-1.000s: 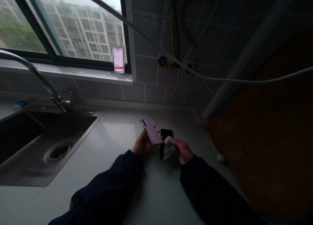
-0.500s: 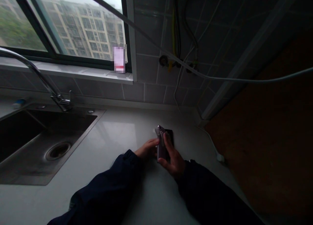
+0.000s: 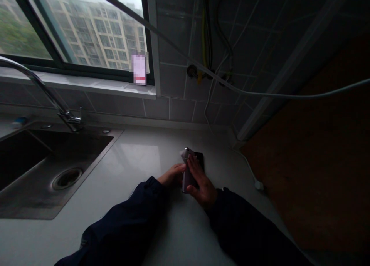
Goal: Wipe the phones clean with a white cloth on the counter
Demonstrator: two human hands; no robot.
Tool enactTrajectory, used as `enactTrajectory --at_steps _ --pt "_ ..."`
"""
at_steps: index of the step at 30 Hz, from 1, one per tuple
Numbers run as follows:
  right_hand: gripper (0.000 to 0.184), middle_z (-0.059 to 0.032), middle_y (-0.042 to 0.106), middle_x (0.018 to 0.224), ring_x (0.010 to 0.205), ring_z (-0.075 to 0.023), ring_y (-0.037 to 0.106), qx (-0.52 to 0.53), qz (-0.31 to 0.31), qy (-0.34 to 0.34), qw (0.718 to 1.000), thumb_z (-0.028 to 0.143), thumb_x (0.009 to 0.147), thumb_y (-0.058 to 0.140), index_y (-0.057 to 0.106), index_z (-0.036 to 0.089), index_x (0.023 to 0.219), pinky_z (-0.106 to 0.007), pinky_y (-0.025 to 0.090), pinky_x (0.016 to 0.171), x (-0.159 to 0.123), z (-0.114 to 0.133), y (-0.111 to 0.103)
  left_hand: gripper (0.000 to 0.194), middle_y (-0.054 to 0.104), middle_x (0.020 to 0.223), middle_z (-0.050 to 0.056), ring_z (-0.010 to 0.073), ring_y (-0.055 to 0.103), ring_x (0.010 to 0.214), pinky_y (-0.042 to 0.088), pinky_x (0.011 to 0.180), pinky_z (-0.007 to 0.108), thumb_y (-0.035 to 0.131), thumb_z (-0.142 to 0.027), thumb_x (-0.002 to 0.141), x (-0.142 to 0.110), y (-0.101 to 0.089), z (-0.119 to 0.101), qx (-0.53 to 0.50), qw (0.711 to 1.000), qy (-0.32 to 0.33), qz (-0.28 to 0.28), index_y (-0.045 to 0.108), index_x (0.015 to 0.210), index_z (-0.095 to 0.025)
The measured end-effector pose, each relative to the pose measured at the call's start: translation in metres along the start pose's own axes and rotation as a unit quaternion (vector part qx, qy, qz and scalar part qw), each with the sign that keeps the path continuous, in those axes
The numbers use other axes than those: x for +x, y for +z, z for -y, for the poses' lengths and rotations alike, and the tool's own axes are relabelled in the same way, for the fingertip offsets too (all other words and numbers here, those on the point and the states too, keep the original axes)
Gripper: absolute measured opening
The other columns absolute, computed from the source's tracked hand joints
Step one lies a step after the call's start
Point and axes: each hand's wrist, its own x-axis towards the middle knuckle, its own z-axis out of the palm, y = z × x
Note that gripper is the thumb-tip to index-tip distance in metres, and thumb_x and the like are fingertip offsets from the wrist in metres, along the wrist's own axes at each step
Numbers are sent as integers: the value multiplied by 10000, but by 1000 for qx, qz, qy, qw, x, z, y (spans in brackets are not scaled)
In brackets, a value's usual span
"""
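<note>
A smartphone (image 3: 188, 177) with a greyish-mauve face is held tilted above the counter. My left hand (image 3: 172, 174) grips it by its left edge, with some fingers hidden behind it. Across its face lies my right hand (image 3: 202, 187), the fingers stretched upward and the thumb lower down. A thin pale wipe (image 3: 182, 153) shows at the phone's upper left and seems to run under the right fingertips; its exact extent is too dim to tell. Just behind the right fingers, a dark flat object (image 3: 200, 157) rests on the counter, partly covered.
The white countertop (image 3: 138, 154) spreads around my hands. To the left is a steel sink (image 3: 95, 150) with a curved faucet (image 3: 43, 83). A blurred pink package (image 3: 139, 69) stands on the windowsill. A white cable (image 3: 268, 93) crosses in front; a plug (image 3: 259, 185) lies near the right edge.
The right fingers have slid slightly up and left over the phone. The phone's face has turned more toward me. The left hand keeps its hold.
</note>
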Motion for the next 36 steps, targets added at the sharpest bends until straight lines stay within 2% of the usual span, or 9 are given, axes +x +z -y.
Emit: enactTrajectory --at_steps 2,3,5,9,15,20,26,32,36 --pt "733 -70 170 1701 1570 -308 131 5 -10 7 1000 630 1031 266 149 237 1639 -561 176 1265 0 1 1 412 746 1040 117 303 698 999 511 873 390 691 -434 866 -1 1 -1 7 1000 -2 10 739 1148 -137" --pt "704 -70 210 1692 1566 -303 159 9 -23 17 1000 608 1040 269 173 244 1635 -564 184 1263 0 0 2 441 746 1043 110 292 696 1003 509 883 379 705 -474 850 -1 2 -2 23 1000 -9 19 738 1145 -148" --pt "668 -66 236 1686 1563 -295 181 18 -61 46 997 565 1052 291 181 255 1634 -565 200 1262 -1 -5 4 505 746 957 106 251 706 873 527 820 346 785 -528 762 0 0 -2 50 998 -23 34 744 1082 -138" --pt "702 -39 140 1709 1576 -301 98 30 -108 77 991 561 1046 331 110 263 1642 -577 184 1269 -2 -13 7 615 718 836 82 159 654 667 506 667 259 886 -559 617 4 -4 -1 122 989 -59 61 736 999 -101" --pt "790 -26 48 1722 1576 -319 39 44 -84 25 995 633 1021 318 4 262 1643 -571 173 1271 -2 2 4 621 686 827 63 143 626 668 464 639 246 860 -612 628 4 -2 -2 158 984 -59 52 730 970 -109" --pt "796 -37 30 1721 1573 -333 55 61 -49 -4 997 646 1016 323 47 244 1645 -563 146 1275 -1 8 3 588 646 730 29 128 582 626 423 592 234 832 -655 641 4 0 -2 152 987 -47 23 711 873 -128" --pt "704 -41 130 1712 1572 -293 114 56 -104 57 991 539 1053 330 83 247 1645 -510 211 1276 -3 -2 10 618 653 742 36 119 596 593 446 570 227 864 -642 599 3 3 -3 136 988 -65 28 698 871 -113" --pt "713 -39 114 1714 1571 -307 126 62 -97 17 993 562 1044 337 106 253 1643 -531 205 1274 -2 4 9 610 680 743 58 138 621 611 456 582 237 853 -639 622 3 2 -4 127 990 -58 26 712 865 -97" --pt "694 -37 113 1714 1574 -293 107 48 -115 56 991 512 1057 339 75 253 1644 -525 216 1273 -2 4 9 601 691 752 68 154 630 627 470 605 259 860 -625 621 4 1 -2 126 989 -64 38 716 863 -93"
